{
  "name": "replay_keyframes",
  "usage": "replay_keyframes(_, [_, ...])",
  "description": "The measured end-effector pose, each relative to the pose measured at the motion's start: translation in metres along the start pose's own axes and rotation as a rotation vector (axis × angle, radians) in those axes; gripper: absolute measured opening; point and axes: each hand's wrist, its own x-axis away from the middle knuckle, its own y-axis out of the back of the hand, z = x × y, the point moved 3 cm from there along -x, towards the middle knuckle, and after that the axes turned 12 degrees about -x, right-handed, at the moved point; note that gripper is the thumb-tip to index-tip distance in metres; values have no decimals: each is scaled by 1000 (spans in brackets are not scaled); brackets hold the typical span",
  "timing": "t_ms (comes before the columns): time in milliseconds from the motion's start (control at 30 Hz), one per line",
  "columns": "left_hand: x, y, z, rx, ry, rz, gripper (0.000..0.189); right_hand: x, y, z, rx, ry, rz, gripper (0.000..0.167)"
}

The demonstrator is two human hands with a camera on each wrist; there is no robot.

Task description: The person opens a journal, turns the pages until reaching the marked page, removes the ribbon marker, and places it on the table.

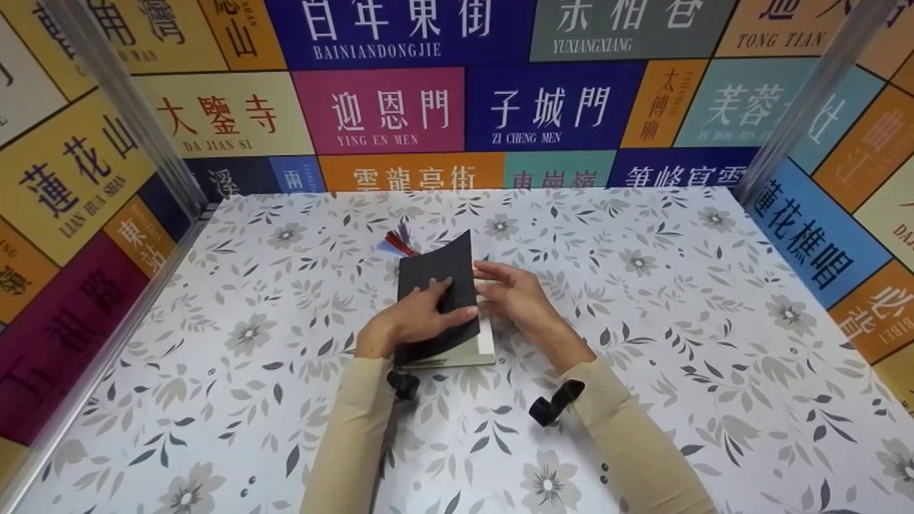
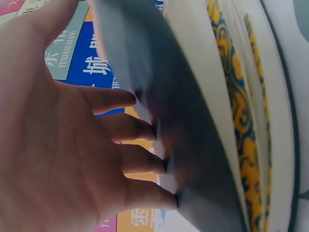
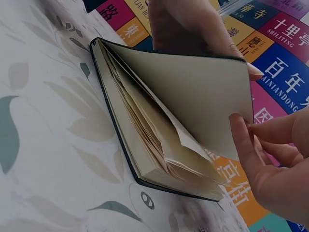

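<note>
A black-covered notebook (image 1: 437,270) lies on the table with its front cover lifted at the right side. My left hand (image 1: 414,319) rests on the outside of that cover; in the left wrist view its fingertips (image 2: 166,166) touch the dark surface. My right hand (image 1: 525,298) is at the cover's right edge, and the right wrist view shows its thumb and finger pinching this edge. Beneath the cover, cream pages (image 3: 159,154) fan slightly apart. Yellow-and-blue patterned paper (image 2: 237,108) shows among the pages. Red and purple tassels (image 1: 402,239) stick out past the notebook's far edge.
A floral cloth (image 1: 678,343) covers the table. Colourful panels with printed street names (image 1: 400,107) stand behind and at both sides, with clear posts (image 1: 807,100) at the corners. Black wrist mounts (image 1: 557,403) sit on both forearms.
</note>
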Motion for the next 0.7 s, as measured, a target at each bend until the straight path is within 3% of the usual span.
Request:
replay_keyframes(233, [8, 6, 3, 49, -8, 21, 104, 2, -3, 2, -48, 66, 164, 51])
replay_keyframes(433, [15, 12, 1, 79, 2, 4, 106, 0, -6, 2, 11, 147, 239, 52])
replay_keyframes(600, [23, 22, -2, 116, -40, -60, 93, 2, -8, 3, 98, 196, 265, 49])
replay_keyframes(700, [29, 29, -2, 138, -68, -120, 82, 5, -9, 2, 254, 225, 285, 44])
